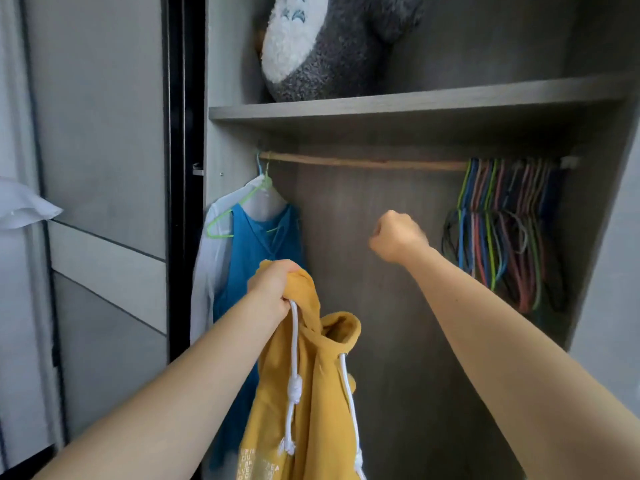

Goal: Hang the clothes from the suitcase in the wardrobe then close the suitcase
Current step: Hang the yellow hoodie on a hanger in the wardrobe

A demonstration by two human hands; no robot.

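Two bare forearms nearest the camera, reaching into an open grey wood-grain wardrobe (398,109). Left hand (273,289) clenched around the bunched hood edge of a mustard-yellow hoodie (311,403) with white knotted drawstrings (294,386); hoodie hangs down from the fist, hood opening facing up, pale printed text low on its front, bottom cut off by the frame edge. One drawstring runs out from under the fist, the other hangs from the hood's right eyelet.

Right hand (398,237) curled into a loose fist, nothing visible in it, held in mid-air in front of the wardrobe's back panel, below the rail and just left of the spare hangers, not touching them.

Wooden hanging rail (363,163) spans the compartment under the shelf. Left end: blue sleeveless top (263,251) on a light-green wire hanger (239,209), with a white garment (211,258) on a pale blue hanger just behind and beside it, both against the left wall. The hoodie overlaps the lower part of the blue top in view. Right end: dense bunch of multicoloured wire hangers (509,230), empty, pressed against the right wall. Middle of the rail bare.

On the shelf above: grey and white plush toy (325,39), top cut off. Left of the wardrobe: grey panelled door (104,168) and a white pillow corner (24,206) at the frame edge. Suitcase not in view.
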